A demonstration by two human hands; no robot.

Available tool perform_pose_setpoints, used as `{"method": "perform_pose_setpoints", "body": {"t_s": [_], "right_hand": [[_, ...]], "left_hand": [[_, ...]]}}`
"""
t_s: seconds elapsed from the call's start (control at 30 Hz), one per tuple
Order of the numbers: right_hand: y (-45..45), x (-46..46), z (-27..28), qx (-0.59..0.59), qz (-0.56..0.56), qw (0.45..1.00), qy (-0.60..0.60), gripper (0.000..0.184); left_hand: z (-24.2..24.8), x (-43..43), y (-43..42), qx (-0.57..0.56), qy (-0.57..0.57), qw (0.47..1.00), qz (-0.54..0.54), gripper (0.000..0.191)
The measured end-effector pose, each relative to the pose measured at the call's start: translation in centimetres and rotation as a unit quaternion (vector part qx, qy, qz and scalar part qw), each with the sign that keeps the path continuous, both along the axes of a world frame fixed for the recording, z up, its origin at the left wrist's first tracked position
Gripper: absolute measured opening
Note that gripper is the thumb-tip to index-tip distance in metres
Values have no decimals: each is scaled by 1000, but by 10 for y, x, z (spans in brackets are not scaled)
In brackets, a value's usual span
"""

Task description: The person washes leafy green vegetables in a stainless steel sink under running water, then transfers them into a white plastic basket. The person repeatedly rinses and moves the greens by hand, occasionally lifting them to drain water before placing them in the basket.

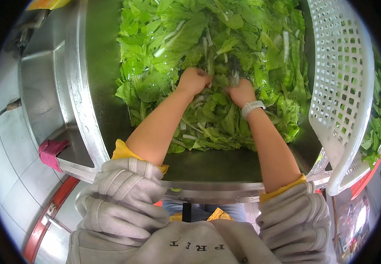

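Chopped leafy greens (pixel 164 82) with pale stems float in water across a stainless steel sink basin (pixel 190 168). My left hand (pixel 194 81) is curled among them near the middle, with leaves at its closed fingers. A short gap away, my right hand (pixel 242 92) reaches into the wet leaves, a white watch or band (pixel 253 108) on its wrist. Its fingertips are blurred and partly hidden by leaves and splashing water, so its grip is unclear.
A white perforated plastic basket (pixel 335 76) stands tilted along the right side of the basin. More greens (pixel 375 132) show beyond it. At left are a second steel basin (pixel 42 85), a pink cloth (pixel 52 153) over its corner, and white wall tiles (pixel 9 132).
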State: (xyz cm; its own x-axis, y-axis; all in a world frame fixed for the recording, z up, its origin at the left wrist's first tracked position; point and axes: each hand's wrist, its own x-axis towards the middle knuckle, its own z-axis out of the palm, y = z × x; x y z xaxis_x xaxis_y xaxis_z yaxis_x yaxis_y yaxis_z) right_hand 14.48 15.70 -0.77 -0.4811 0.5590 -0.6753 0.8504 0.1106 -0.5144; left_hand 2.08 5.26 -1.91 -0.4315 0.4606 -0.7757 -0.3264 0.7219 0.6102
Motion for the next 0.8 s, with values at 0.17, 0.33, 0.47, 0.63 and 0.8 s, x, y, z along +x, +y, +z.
{"method": "perform_pose_setpoints", "body": {"t_s": [0.17,0.33,0.47,0.63,0.8], "right_hand": [[-6,11,67,-55,5,985,164,28],[-23,13,121,41,137,930,339,29],[-9,6,116,91,124,918,366,21],[4,-15,94,195,195,875,397,24],[9,-21,89,248,164,872,389,25]], "left_hand": [[63,-5,-26,-11,-49,998,-28,24],[123,-7,-33,81,-258,962,-21,25],[125,-22,-14,101,-300,948,-34,19],[105,-20,10,201,-182,962,26,21],[89,-36,13,241,-182,954,4,25]]}}
